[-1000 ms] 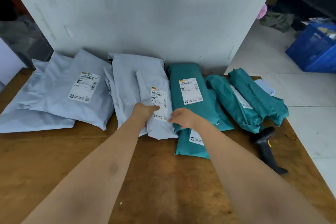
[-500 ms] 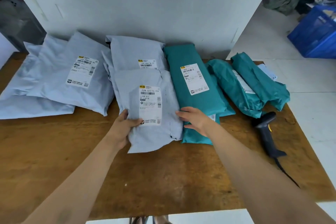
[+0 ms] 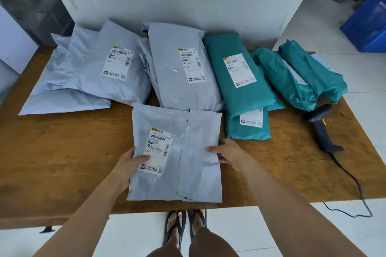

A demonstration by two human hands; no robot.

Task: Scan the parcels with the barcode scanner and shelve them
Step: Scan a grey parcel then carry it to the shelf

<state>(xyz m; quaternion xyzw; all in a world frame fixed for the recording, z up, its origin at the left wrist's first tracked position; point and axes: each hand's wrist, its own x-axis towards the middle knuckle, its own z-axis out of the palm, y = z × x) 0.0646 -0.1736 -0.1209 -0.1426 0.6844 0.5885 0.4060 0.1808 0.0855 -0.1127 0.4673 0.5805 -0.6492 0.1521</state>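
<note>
Glossy plastic parcel (image 3: 194, 148), wooden table (image 3: 62, 152)

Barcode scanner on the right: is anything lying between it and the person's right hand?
Nothing visible. The right hand grips the right edge of the grey parcel, and only bare table lies between it and the barcode scanner. The nearest teal parcel sits just behind that path.

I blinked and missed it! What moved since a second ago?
The left hand pulled the grey parcel toward the near edge of the table, gripping its left side. The right hand took hold of its right edge. The other parcels and scanner stayed put.
</note>
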